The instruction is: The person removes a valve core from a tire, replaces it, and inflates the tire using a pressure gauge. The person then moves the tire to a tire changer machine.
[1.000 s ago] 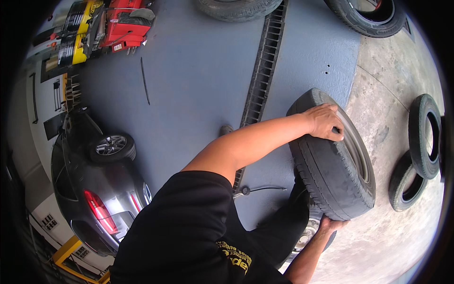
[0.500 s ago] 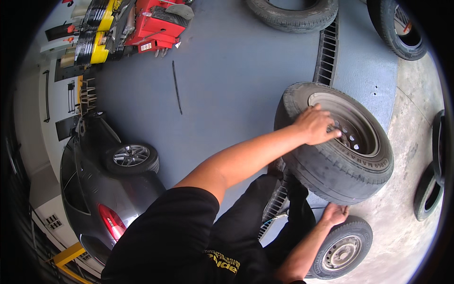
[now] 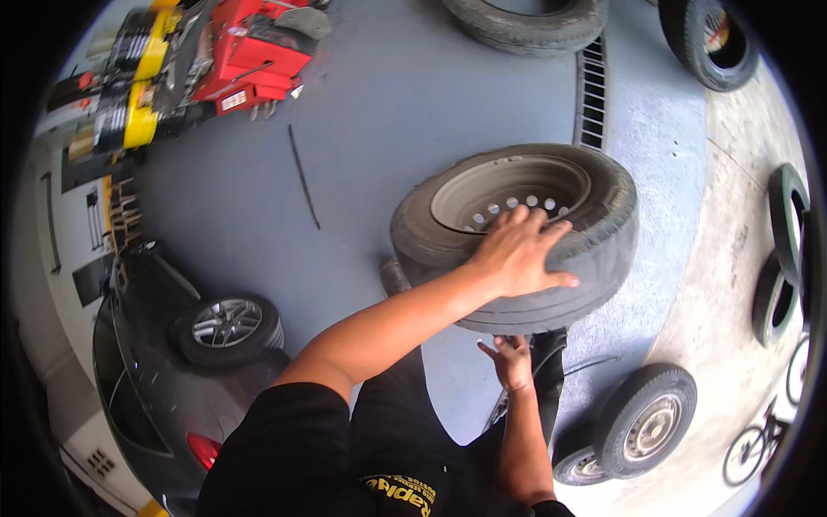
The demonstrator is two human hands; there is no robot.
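Observation:
A worn black wheel (image 3: 594, 250) with a grey steel rim (image 3: 508, 191) is tipped so its rim faces up, above the grey floor in front of me. My left hand (image 3: 515, 255) lies over its near sidewall and tread, fingers spread and pressing on the rubber. My right hand (image 3: 510, 362) is just below the wheel's underside with its fingers apart; I cannot tell if it touches. My dark trousers and shirt fill the lower middle of the view.
A grey car (image 3: 138, 388) with an alloy wheel (image 3: 228, 323) stands at lower left. A red machine (image 3: 250, 52) is at upper left. A floor grate (image 3: 590, 86) runs behind the wheel. Loose tyres (image 3: 525, 21) (image 3: 711, 43) (image 3: 788, 215) lie around; two wheels (image 3: 646, 418) stand lower right.
The wheel has tipped from upright to nearly flat, rim facing up. My left hand stayed on it. My right hand left the small wheel near the floor and rose under the tyre.

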